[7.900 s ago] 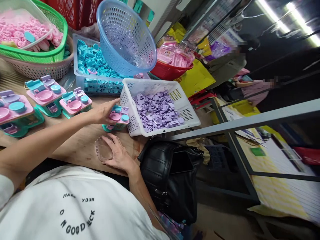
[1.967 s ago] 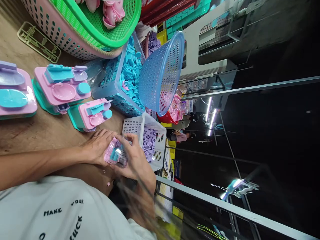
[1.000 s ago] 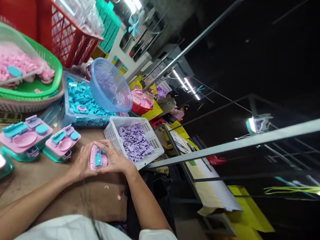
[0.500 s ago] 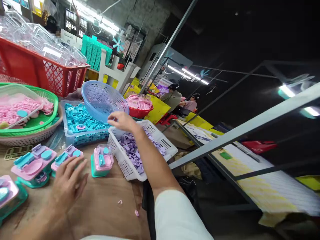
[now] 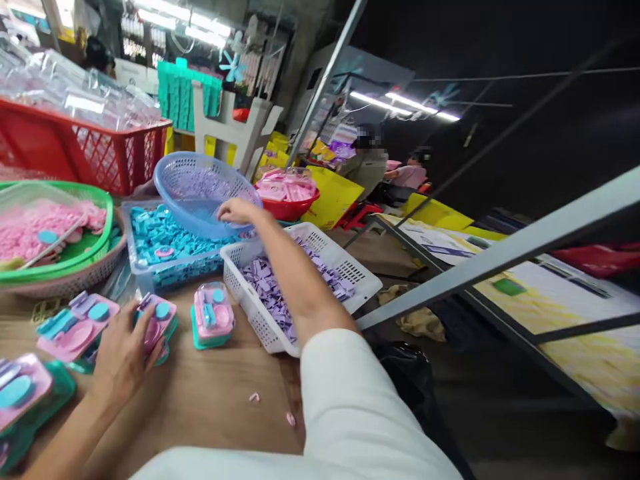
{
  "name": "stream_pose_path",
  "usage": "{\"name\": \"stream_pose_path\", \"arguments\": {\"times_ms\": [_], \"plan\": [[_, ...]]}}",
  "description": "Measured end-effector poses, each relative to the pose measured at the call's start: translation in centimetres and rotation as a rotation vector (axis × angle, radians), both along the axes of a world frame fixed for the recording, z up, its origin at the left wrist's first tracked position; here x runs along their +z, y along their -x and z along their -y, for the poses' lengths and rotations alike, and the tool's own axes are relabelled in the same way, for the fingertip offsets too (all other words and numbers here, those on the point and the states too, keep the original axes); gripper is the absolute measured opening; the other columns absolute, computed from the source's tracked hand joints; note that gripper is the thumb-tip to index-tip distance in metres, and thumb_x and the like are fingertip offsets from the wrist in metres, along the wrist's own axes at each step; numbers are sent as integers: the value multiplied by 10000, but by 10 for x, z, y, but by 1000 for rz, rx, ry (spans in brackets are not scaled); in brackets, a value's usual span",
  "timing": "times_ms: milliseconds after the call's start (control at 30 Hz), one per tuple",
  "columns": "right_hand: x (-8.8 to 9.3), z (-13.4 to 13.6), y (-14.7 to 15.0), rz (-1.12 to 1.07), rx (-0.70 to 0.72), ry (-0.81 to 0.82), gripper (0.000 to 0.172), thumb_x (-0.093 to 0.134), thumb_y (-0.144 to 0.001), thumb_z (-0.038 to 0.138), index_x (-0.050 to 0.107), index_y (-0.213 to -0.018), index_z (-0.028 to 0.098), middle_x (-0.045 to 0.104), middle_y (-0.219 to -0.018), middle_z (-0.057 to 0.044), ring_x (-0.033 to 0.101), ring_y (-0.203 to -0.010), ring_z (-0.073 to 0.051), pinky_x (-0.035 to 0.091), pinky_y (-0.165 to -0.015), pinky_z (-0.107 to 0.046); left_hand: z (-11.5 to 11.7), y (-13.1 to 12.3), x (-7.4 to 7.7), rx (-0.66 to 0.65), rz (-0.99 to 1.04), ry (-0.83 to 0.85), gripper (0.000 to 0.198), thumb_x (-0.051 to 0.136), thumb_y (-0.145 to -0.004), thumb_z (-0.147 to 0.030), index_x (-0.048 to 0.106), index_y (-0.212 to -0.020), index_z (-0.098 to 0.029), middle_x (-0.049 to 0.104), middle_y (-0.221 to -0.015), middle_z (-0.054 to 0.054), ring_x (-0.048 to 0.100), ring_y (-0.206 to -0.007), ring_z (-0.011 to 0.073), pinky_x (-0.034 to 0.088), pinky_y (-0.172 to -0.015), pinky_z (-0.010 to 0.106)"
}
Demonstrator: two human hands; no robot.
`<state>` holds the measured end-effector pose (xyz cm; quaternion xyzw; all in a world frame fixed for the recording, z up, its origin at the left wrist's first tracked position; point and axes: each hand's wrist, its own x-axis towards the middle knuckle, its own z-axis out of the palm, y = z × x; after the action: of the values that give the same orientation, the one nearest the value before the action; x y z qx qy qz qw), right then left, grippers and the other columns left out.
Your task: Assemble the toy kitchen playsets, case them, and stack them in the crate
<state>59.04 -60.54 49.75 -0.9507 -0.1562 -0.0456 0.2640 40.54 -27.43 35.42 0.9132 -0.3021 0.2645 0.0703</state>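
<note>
My left hand (image 5: 123, 350) is closed around a pink-and-teal toy set (image 5: 163, 313) on the table, its fingers over the left part and its thumb at the near side. My right hand (image 5: 237, 212) reaches into the tilted blue colander (image 5: 165, 180), where small pale purple pieces lie. Its fingers are bent together, and whatever is between them is too small to make out. Beneath my right forearm stands a white basket (image 5: 255, 327) of purple parts. Another toy set (image 5: 215, 317) with a clear cover is right of my left hand; two more (image 5: 83, 330) are at the left.
A blue tub (image 5: 173, 275) of turquoise parts supports the colander. Green baskets (image 5: 100, 250) with pink pieces and a red crate (image 5: 100, 157) of clear covers stand left. A grey metal post (image 5: 450, 273) slants across the right. Other people sit farther back.
My left hand has come down onto the toy set from above the table. My right hand has moved from near the colander's rim into it. The view has shifted slightly.
</note>
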Motion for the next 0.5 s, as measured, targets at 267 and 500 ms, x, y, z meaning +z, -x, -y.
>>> {"name": "stream_pose_path", "arguments": {"times_ms": [267,500], "plan": [[-30,-29,201,-132,254,-608,376,461,-1035,488,671,-1145,197,675,-896,16,679,-801,-99,590,-797,-287,10,58,9,80,-248,58,498,557,-965,-353,493,-1442,-226,516,-1431,193,548,-1229,391,505,-929,525],[-204,-86,299,-413,-130,-1025,382,434,-1003,497,544,-1241,219,676,-937,-39,703,-883,-179,628,-840,-366,-4,81,-8,39,-256,255,595,651,-935,-348,448,-1487,-259,352,-1585,138,406,-1442,370,412,-1165,541]]}}
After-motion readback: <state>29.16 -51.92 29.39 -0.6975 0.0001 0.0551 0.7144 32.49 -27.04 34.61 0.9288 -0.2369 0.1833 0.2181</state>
